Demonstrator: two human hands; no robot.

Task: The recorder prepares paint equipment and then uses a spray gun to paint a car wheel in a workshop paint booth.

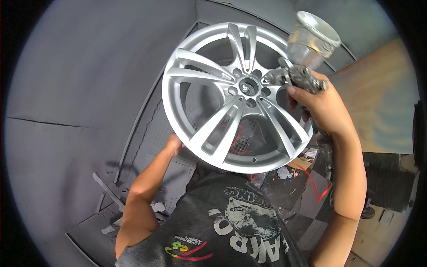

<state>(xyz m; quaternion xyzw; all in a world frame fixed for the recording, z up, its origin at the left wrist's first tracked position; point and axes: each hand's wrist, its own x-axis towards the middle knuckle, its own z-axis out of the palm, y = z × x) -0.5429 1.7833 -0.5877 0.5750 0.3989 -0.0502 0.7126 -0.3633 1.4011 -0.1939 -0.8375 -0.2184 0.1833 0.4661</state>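
Observation:
A silver alloy wheel (220, 154) with paired spokes faces me in the middle of the view, raised above the floor. At its lower left edge my left hand (175, 144) is closed on the rim, its fingertips hidden behind the wheel. My right hand (321, 99) grips a spray gun (307, 80) at the wheel's right side. The gun's nozzle points left, in front of the spokes near the hub. On top of the gun sits a pale paint cup (311, 39), coated with dried paint. What holds the wheel up from behind is hidden.
Grey panels (89, 80) stand left and behind the wheel. A metal bar (108, 191) sticks out at lower left. Red cord (316, 189) and scraps lie on the checkered floor (313, 207) below. A tan board (373, 98) stands at right.

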